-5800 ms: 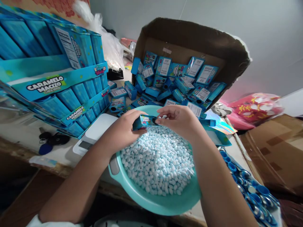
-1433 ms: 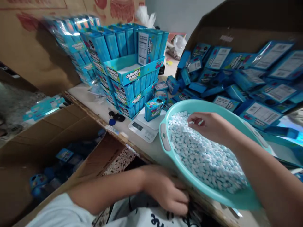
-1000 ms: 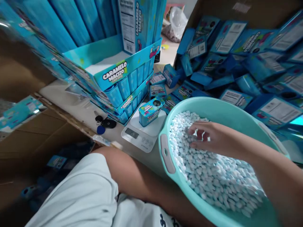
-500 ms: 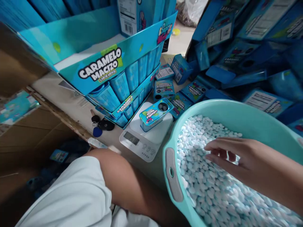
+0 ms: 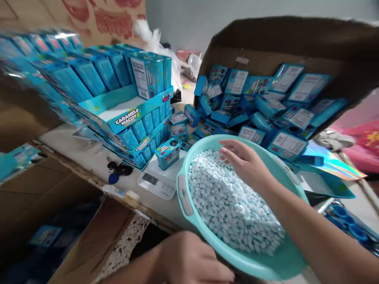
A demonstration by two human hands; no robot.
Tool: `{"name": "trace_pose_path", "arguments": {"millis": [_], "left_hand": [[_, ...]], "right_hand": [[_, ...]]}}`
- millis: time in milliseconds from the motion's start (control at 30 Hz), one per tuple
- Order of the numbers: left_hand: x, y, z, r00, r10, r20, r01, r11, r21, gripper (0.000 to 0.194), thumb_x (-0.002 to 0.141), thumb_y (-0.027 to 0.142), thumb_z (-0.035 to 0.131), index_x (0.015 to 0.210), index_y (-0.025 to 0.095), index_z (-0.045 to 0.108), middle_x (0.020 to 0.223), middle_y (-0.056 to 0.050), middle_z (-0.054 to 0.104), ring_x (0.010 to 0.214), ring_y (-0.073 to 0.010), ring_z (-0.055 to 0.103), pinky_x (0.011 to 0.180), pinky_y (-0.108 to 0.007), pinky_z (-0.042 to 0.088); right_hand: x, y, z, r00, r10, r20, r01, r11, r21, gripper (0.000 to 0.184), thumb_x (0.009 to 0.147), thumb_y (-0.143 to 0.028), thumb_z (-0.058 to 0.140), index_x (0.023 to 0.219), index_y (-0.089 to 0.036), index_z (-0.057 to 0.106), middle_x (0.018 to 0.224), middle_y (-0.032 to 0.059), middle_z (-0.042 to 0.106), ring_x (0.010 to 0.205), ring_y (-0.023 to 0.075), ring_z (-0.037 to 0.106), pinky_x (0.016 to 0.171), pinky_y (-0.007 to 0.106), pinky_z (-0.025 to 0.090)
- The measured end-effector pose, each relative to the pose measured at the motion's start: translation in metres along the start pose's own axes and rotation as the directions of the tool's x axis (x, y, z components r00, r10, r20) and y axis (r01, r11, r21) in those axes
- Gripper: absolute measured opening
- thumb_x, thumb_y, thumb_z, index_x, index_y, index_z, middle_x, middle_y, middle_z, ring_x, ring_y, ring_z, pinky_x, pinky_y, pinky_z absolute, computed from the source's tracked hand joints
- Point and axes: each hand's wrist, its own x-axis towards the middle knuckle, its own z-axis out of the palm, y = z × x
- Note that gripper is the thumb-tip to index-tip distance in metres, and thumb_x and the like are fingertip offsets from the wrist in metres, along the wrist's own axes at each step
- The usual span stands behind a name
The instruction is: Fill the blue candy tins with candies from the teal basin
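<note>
Candies in teal basin, beneath bent fingers of right hand; container left of these; left hand blurred; both grips unclear.

Smooth plastic, dull cardboard and gloss met our eyes.
We saw a turquoise basin of smooth plastic with a soft sheen, its grey handle grip matt; candies with a chalky finish; a smooth white plastic digital scale; a glossy printed Caramelo Macizo box; a matt brown cardboard carton; a thin, crinkled plastic bag; a shiny iridescent sheet; and a rough, chipped table edge.
</note>
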Motion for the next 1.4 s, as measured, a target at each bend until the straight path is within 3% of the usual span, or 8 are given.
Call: {"name": "trace_pose_path", "arguments": {"millis": [200,267,467,633,767,1100,1233,1400], "left_hand": [[0.029,-0.068,-0.009,0.916,-0.280,-0.286,-0.010,0.697,-0.717,0.019,0.089,0.013,0.058,0.100,0.025,0.067,0.089,-0.002,0.074,0.081,-0.0141,0.071,0.074,-0.027,0.059],[0.044,-0.082,0.018,0.799,-0.575,-0.175,0.321,0.655,-0.684,0.032,0.086,0.018,0.068,0.117,0.024,0.064,0.102,-0.006,0.073,0.092,-0.0185,0.070,0.081,-0.034,0.059],[0.072,-0.078,0.083,0.708,-0.602,0.368,0.648,0.348,-0.678,0.079,0.073,0.033,0.082,0.142,0.016,0.050,0.119,-0.016,0.067,0.108,-0.0309,0.067,0.091,-0.047,0.058],[0.102,-0.067,0.038,0.921,-0.362,-0.144,0.196,0.749,-0.632,0.041,0.084,0.025,0.070,0.125,0.024,0.068,0.109,-0.008,0.063,0.106,-0.0250,0.061,0.099,-0.043,0.052],[0.130,-0.062,0.018,0.978,0.205,-0.028,-0.188,0.825,-0.533,0.055,0.088,0.009,0.059,0.140,0.027,0.059,0.116,-0.008,0.063,0.112,-0.0259,0.054,0.099,-0.042,0.050],[0.113,-0.060,0.036,0.984,0.142,-0.105,-0.173,0.894,-0.413,0.049,0.093,0.019,0.057,0.142,0.023,0.058,0.118,-0.013,0.063,0.112,-0.0286,0.056,0.101,-0.045,0.048],[0.090,-0.067,0.056,0.966,-0.170,-0.196,0.070,0.900,-0.431,0.048,0.090,0.027,0.066,0.137,0.021,0.060,0.116,-0.012,0.066,0.111,-0.0269,0.063,0.101,-0.041,0.050],[0.060,-0.071,0.083,0.840,-0.539,-0.061,0.471,0.782,-0.409,0.048,0.082,0.046,0.074,0.118,0.015,0.066,0.110,-0.015,0.072,0.109,-0.0332,0.067,0.099,-0.048,0.052]], "right_hand": [[0.001,-0.008,0.007,0.964,0.166,0.206,-0.255,0.790,0.557,0.023,0.100,-0.033,0.052,0.107,-0.016,0.066,0.093,0.0083,0.071,0.077,0.0180,0.069,0.072,0.029,0.057],[0.000,-0.009,0.009,0.923,0.172,0.343,-0.364,0.674,0.642,0.030,0.104,-0.034,0.044,0.104,-0.014,0.066,0.094,0.0107,0.072,0.081,0.0189,0.071,0.077,0.030,0.058],[0.000,-0.008,0.014,0.859,0.167,0.484,-0.496,0.504,0.707,0.046,0.107,-0.044,0.032,0.102,-0.011,0.065,0.101,0.0164,0.073,0.089,0.0213,0.072,0.084,0.032,0.059],[-0.003,-0.011,0.014,0.828,0.063,0.557,-0.537,0.371,0.757,0.052,0.106,-0.051,0.031,0.099,-0.011,0.064,0.098,0.0150,0.072,0.090,0.0232,0.072,0.084,0.034,0.059],[-0.006,-0.016,0.014,0.832,0.034,0.553,-0.540,0.280,0.794,0.051,0.106,-0.051,0.027,0.087,-0.016,0.059,0.074,0.0071,0.066,0.071,0.0194,0.067,0.081,0.034,0.059],[-0.001,-0.013,0.001,0.902,0.167,0.398,-0.424,0.517,0.744,0.053,0.107,-0.049,0.025,0.089,-0.016,0.063,0.085,0.0103,0.069,0.083,0.0211,0.067,0.081,0.034,0.054],[-0.001,-0.006,-0.004,0.982,-0.104,0.160,0.075,0.981,0.179,0.048,0.101,-0.057,0.041,0.078,-0.020,0.064,0.093,0.0087,0.071,0.094,0.0260,0.063,0.085,0.035,0.046],[-0.004,-0.001,-0.010,0.934,-0.183,0.308,0.255,0.943,-0.214,0.054,0.101,-0.061,0.033,0.082,-0.021,0.063,0.083,0.0071,0.068,0.076,0.0246,0.061,0.068,0.033,0.041]]}}
